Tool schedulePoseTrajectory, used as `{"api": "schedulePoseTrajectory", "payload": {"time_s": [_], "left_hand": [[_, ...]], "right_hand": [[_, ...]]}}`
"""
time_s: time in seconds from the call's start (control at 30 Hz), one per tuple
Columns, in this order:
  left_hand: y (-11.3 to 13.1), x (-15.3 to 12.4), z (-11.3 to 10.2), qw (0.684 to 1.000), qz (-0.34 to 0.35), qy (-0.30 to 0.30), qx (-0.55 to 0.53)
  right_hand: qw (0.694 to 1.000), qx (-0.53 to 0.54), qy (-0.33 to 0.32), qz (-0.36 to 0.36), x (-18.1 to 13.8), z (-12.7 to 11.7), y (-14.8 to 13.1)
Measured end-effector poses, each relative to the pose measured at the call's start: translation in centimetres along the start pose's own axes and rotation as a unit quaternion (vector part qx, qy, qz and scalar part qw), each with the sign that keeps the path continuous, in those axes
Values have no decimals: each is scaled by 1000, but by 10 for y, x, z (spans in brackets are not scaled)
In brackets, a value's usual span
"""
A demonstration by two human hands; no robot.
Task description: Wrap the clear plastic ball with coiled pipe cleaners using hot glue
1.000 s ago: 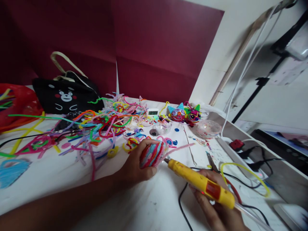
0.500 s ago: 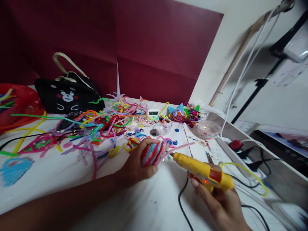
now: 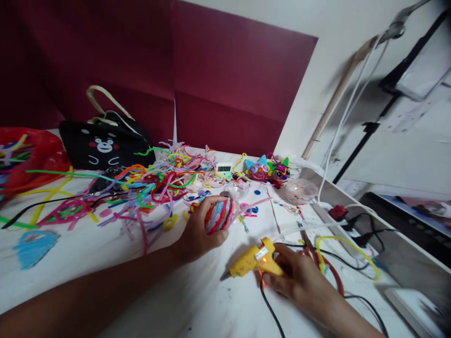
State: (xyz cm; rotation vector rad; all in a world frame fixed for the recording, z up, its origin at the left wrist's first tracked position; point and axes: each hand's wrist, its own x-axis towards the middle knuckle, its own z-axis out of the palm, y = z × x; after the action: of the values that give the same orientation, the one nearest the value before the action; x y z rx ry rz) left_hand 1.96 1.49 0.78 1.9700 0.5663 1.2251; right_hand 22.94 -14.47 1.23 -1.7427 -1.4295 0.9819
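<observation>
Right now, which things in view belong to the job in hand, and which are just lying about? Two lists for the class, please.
In the job:
striped ball, in the left hand
yellow glue gun, in the right hand
pipe cleaners, probably supplies

Lying about, it seems:
black bag
digital clock
clear bowl

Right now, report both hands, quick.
Left hand: closed around the striped ball.
Right hand: closed on the handle of the yellow glue gun.

A striped ball (image 3: 219,217) is held in the left hand (image 3: 198,235), a glue gun (image 3: 251,261) in the right hand (image 3: 301,277), with pipe cleaners (image 3: 165,183) heaped toward the table's (image 3: 197,300) far edge.
</observation>
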Motion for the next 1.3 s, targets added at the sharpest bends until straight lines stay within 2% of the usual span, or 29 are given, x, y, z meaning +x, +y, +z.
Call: {"api": "schedulePoseTrajectory", "payload": {"time_s": [0.1, 0.17, 0.2, 0.27, 0.37, 0.5, 0.63, 0.77, 0.97, 1.13, 1.3], "left_hand": [[1, -3, 3, 999, 39, -4, 19], [3, -4, 4, 998, 64, -11, 25], [4, -4, 5, 997, 75, -18, 26], [8, -5, 6, 995, 95, -31, 29], [14, -6, 8, 990, 124, -53, 30], [19, -8, 9, 987, 146, -54, 31], [20, -7, 9, 988, 141, -48, 29], [21, -6, 9, 988, 144, -49, 30], [21, -7, 9, 986, 151, -54, 37], [24, -8, 8, 985, 156, -65, 44], [26, -9, 7, 980, 172, -75, 67]], "right_hand": [[985, -151, 66, -47, -1, -8, -12], [980, -146, 116, -75, -2, -10, -25], [982, -110, 127, -82, -2, -10, -32], [992, 28, 101, -77, 0, -9, -48], [975, 203, 61, -73, 8, -7, -68], [957, 270, 68, -83, 19, -5, -81], [957, 254, 78, -114, 25, -5, -84], [962, 193, 117, -156, 30, -6, -80], [944, 151, 165, -241, 38, -3, -69], [947, 129, 157, -251, 39, -1, -65], [949, 146, 160, -229, 39, -1, -65]]}}
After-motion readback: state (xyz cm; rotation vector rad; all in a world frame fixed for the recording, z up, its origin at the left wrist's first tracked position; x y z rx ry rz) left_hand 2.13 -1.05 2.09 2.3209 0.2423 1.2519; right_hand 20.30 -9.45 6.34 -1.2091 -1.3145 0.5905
